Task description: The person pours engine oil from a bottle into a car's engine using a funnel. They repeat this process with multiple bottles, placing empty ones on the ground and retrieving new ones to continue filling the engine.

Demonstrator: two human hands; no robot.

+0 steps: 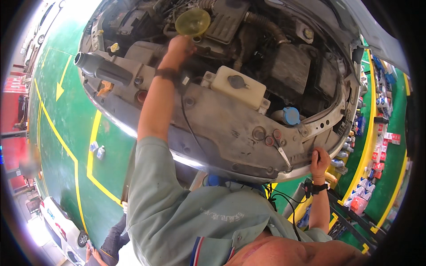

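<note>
A translucent yellow funnel [192, 22] is tilted over the engine of a car with its hood raised. My left hand [179, 49] reaches across the front panel and is closed at the funnel's lower rim; the fingertips are partly hidden. Just beside that hand is a round filler opening [196, 39] in the engine. My right hand [319, 162] rests at the car's front edge [303, 171], its fingers curled over it. Scissors [278, 146] with red-ringed handles lie on the front panel, left of my right hand. A grey bottle [102, 68] lies on its side at the panel's left.
A cream reservoir [238, 87] with a black cap and a blue cap [291, 116] stand behind the front panel. A thin black cable [187, 122] hangs from my left wrist. Bottles [100, 152] stand on the green floor; boxed goods [377, 166] line the right.
</note>
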